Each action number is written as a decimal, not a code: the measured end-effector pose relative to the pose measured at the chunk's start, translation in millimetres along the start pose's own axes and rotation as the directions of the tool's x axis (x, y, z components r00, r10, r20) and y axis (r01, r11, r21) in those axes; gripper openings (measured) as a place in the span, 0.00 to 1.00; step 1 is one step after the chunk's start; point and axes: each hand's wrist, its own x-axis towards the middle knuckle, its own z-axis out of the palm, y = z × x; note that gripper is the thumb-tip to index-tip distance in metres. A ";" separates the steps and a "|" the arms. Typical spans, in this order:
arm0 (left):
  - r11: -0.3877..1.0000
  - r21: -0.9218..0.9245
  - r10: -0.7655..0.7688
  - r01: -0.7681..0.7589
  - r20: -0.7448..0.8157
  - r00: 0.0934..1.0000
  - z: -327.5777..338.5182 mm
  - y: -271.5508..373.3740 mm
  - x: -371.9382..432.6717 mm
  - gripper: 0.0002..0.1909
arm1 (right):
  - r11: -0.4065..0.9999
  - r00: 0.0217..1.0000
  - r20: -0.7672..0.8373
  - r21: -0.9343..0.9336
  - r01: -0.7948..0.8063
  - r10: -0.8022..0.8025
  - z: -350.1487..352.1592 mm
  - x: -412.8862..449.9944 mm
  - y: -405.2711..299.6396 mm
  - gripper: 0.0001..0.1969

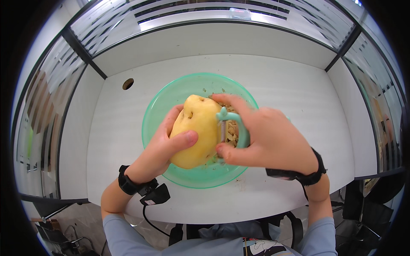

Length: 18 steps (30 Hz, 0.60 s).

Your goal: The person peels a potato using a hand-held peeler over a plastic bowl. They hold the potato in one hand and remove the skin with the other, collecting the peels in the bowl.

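Note:
A large peeled potato (pixel 201 128) with yellow flesh and a few dark eyes is held over a green translucent plastic basin (pixel 157 112). My left hand (pixel 163 140) grips it from the left, thumb across its front. My right hand (pixel 272 137) is closed around a mint-green Y-shaped peeler (pixel 244 129), its metal blade against or very near the potato's right side. Brown and pale peelings (pixel 232 132) lie in the basin, partly hidden behind the peeler and my right hand.
The basin stands on a white desk (pixel 288 89) with low partitions at the back and sides. A round cable hole (pixel 128 84) is at the back left. Small peel scraps lie near the basin. Black straps circle both wrists, with a cable hanging from the left one.

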 end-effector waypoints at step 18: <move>0.997 -0.077 -0.023 0.023 -0.008 1.000 0.4 13.8 -1.9 0.40 | 0.996 0.993 -0.068 0.006 -0.094 0.094 -15.7 4.8 17.2 0.34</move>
